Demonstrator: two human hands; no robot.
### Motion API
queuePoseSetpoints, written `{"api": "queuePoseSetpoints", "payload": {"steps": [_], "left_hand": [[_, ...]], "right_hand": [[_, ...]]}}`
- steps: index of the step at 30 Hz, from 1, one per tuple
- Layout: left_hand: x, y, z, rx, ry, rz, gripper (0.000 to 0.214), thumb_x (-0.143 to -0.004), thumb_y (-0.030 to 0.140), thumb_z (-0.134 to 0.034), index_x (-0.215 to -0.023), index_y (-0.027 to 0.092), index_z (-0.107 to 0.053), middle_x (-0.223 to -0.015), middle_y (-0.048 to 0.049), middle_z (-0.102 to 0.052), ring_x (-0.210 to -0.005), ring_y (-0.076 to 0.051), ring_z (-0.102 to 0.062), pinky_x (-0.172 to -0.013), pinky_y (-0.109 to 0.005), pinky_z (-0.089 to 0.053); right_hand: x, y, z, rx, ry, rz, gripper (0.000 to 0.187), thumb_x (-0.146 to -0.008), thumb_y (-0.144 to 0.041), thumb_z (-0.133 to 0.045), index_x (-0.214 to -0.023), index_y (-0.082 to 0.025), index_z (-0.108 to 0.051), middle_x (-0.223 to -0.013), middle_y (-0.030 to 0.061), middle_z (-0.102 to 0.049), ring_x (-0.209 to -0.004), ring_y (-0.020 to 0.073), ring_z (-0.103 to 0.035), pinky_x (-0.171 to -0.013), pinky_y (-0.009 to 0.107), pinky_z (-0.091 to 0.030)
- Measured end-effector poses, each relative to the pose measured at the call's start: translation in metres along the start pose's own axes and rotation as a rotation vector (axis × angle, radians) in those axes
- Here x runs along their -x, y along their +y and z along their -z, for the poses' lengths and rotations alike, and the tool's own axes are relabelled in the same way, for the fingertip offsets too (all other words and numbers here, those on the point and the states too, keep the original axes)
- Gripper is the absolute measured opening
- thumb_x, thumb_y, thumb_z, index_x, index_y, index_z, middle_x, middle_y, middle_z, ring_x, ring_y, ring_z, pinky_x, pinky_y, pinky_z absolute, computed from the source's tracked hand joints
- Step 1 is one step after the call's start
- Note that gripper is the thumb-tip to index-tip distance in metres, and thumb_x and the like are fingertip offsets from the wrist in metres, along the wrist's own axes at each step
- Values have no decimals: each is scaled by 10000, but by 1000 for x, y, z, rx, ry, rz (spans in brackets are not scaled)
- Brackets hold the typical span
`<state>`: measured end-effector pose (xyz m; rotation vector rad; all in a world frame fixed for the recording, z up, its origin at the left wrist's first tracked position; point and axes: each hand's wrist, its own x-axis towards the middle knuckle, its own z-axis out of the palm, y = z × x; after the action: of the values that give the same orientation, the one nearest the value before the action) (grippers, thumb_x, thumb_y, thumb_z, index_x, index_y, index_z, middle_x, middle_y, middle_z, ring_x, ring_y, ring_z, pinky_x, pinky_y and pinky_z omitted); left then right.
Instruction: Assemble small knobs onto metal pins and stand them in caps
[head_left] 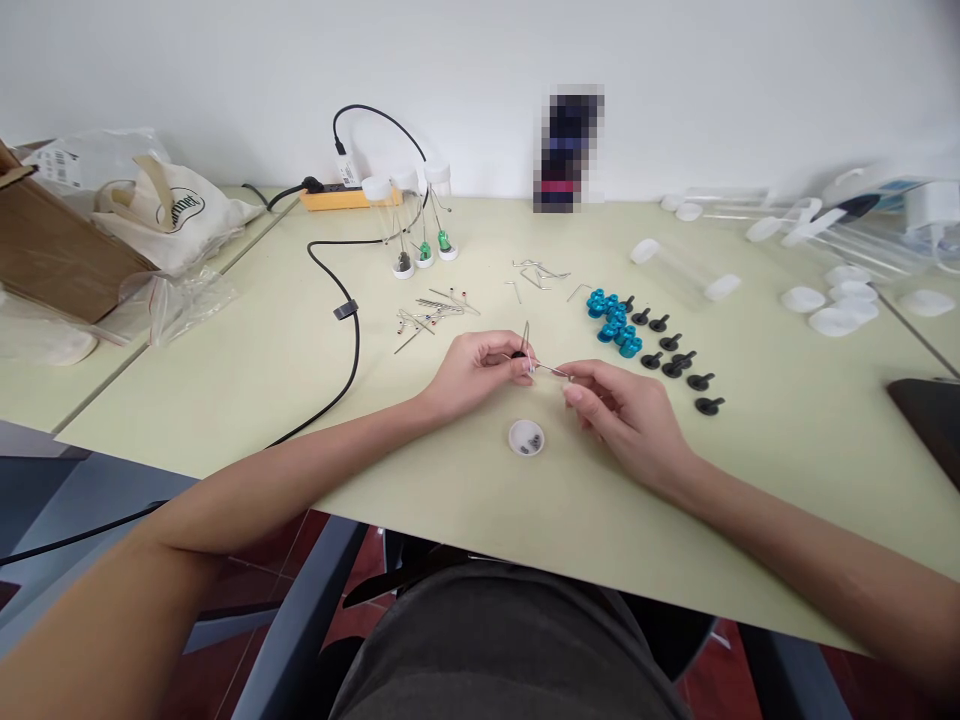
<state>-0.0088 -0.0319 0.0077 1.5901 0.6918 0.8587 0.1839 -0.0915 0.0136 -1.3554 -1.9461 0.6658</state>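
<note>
My left hand is closed in a pinch on a small assembly with a black part and thin metal rods sticking up. My right hand pinches the end of a thin metal rod, which reaches across to the piece at my left fingertips. Whether the rod is fixed to that piece is too small to tell. Just below both hands sits a white cap holding several tiny metal parts. Thin rods with coloured ends lie beyond my left hand, and L-shaped hex keys lie farther back.
Blue metal parts and black knob-like pieces lie at right. Clear tubes with white caps lie behind them. Capped tubes stand at the back by a yellow power strip. A black cable crosses the left side.
</note>
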Motion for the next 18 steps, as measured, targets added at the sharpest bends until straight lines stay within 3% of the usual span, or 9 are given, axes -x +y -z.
{"api": "queuePoseSetpoints", "payload": {"steps": [4, 8, 12, 16, 18], "left_hand": [[-2, -2, 1, 69, 4, 26, 244, -749, 334, -589, -846, 110, -594, -851, -44, -602, -786, -135, -604, -785, -328, -511], [-1, -3, -2, 75, -30, 26, 221, -750, 305, -590, -836, 102, -601, -821, -42, -599, -814, -142, -589, -788, -338, -519], [0, -2, -2, 63, -47, 34, 221, -745, 305, -596, -836, 103, -608, -822, -44, -602, -796, -138, -591, -799, -344, -515], [0, -2, 0, 97, -59, 43, 221, -747, 309, -595, -832, 105, -601, -816, -41, -594, -797, -134, -587, -797, -340, -516], [-1, -2, 0, 112, -57, 45, 226, -746, 320, -596, -822, 107, -598, -807, -37, -590, -800, -133, -584, -794, -336, -517]], "right_hand": [[-1, 3, 3, 268, 69, 164, 179, -866, -320, -451, -881, -205, -587, -725, 28, -608, -603, 141, -545, -551, 264, -406], [-3, 4, 3, 115, -11, 52, 306, -909, -322, -354, -698, -202, -540, -565, -10, -550, -485, 110, -498, -490, 236, -387], [-5, 7, 5, 16, -116, 20, 355, -930, -344, -272, -725, -196, -520, -578, -10, -550, -468, 103, -504, -460, 224, -395], [-7, 9, 8, 409, 62, 232, 234, -880, -367, -419, -967, -191, -546, -853, 67, -596, -618, 148, -557, -509, 265, -409], [-6, 9, 9, 589, 120, 360, 229, -858, -351, -469, -1000, -189, -548, -961, 102, -577, -735, 187, -569, -544, 284, -418]]}}
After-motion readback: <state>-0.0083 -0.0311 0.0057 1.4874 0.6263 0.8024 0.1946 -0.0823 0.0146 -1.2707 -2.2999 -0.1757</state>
